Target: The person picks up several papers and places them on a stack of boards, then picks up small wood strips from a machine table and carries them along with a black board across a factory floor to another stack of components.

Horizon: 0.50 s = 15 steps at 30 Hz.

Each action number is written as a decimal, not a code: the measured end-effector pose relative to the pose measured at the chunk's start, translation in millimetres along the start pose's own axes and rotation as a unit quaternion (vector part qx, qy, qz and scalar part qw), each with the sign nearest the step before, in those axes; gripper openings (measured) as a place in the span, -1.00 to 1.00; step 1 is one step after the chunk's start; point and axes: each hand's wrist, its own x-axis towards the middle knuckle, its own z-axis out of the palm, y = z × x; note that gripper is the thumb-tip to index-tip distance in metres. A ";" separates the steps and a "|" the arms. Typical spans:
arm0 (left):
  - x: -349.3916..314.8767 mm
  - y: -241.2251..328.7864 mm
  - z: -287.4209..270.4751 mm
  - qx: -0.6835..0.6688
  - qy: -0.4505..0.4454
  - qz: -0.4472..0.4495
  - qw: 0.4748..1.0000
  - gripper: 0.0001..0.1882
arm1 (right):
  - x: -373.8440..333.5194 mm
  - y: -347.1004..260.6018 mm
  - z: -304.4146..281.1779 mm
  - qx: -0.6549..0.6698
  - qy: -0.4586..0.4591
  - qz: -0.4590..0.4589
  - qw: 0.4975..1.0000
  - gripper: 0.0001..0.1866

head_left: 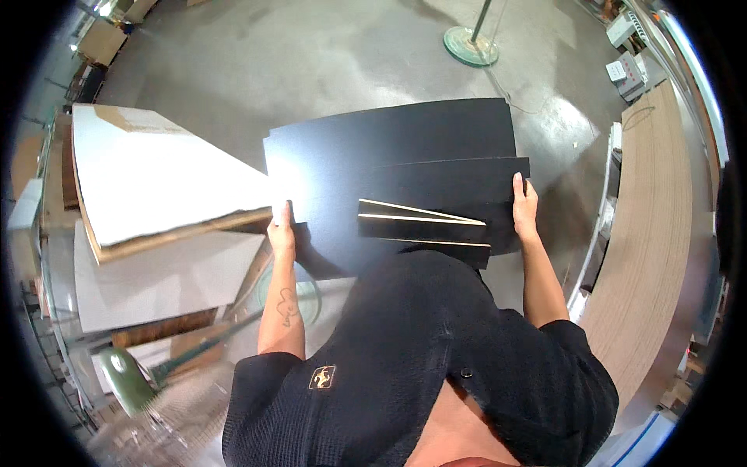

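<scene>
Grey floor (pixel 350 66) beyond black boards (pixel 420 136), flat, sheen at left, strips (pixel 424 231) atop; left hand (pixel 281 229), right hand (pixel 526 208): pinching grip at board sides.

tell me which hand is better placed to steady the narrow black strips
Probably the right hand: it grips the right side of the black boards, nearer the narrow black strips. The left hand holds the opposite side, farther from them. Both are occupied.

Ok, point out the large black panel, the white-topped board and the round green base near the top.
Large black panel (pixel 373 144): head view, on its broad face.
White-topped board (pixel 159 183): head view, middle of its top.
Round green base (pixel 467 52): head view, front of its disc.
</scene>
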 end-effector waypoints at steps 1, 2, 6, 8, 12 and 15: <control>46.4 -3.0 -3.8 -0.014 -0.004 0.022 1.000 -0.27 | 28.5 -12.9 32.7 -0.009 -0.002 -0.009 1.000 -0.31; 80.9 0.5 -2.9 0.007 0.027 0.005 1.000 -0.22 | 57.4 -21.2 61.9 -0.021 -0.004 -0.015 1.000 -0.29; 187.4 35.1 7.4 0.011 0.091 -0.024 0.995 -0.07 | 178.9 -47.8 180.3 -0.027 -0.055 -0.044 0.997 -0.21; 251.3 55.6 4.6 -0.026 0.104 -0.019 0.994 -0.05 | 242.2 -77.7 258.9 -0.044 -0.051 -0.061 0.996 -0.21; 356.3 100.8 6.2 -0.046 0.130 -0.101 0.985 0.07 | 367.0 -167.0 390.1 -0.013 -0.139 -0.097 0.986 -0.21; 420.1 124.1 7.7 -0.079 0.188 -0.124 0.971 0.07 | 437.2 -231.0 462.2 -0.007 -0.265 -0.109 0.958 -0.22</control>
